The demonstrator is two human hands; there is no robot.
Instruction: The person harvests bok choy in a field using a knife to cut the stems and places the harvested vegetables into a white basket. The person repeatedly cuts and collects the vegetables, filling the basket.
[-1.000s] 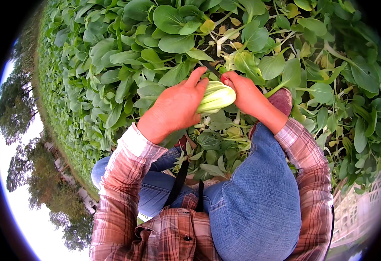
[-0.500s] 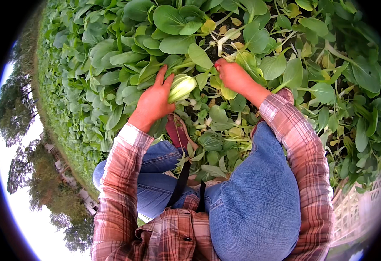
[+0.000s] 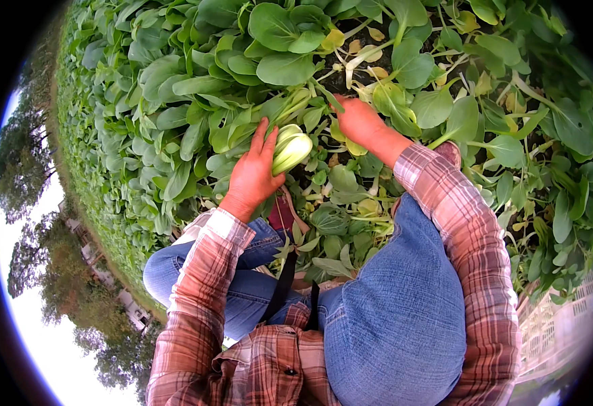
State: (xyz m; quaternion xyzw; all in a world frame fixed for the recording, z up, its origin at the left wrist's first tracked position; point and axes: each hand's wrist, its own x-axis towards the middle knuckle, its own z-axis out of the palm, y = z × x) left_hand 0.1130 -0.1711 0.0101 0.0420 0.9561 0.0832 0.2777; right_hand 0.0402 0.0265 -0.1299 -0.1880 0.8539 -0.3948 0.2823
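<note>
A bok choy head (image 3: pixel 292 150), its pale green cut base turned toward me, lies in the grasp of my left hand (image 3: pixel 252 177). The thumb is on the near side and the fingers stretch along the far side, against its leaves. Right of it, my right hand (image 3: pixel 365 127) is closed low among the plants, its fingertips beside an edge-on green leaf (image 3: pixel 328 96). What those fingers hold, if anything, is hidden. Yellowing leaves (image 3: pixel 391 101) grow beside the right hand.
Dense leafy bok choy plants (image 3: pixel 161 88) spread ahead and left. Cut stems and loose leaves (image 3: pixel 340 216) litter the soil between my shoes. A pale plastic crate (image 3: pixel 567 318) stands at the lower right. My bent knee (image 3: pixel 398 291) rises between my arms.
My left hand has shifted slightly right with the bok choy, whose base has turned more toward me. My right hand has moved slightly nearer, and a leaf now stands by its fingertips.
</note>
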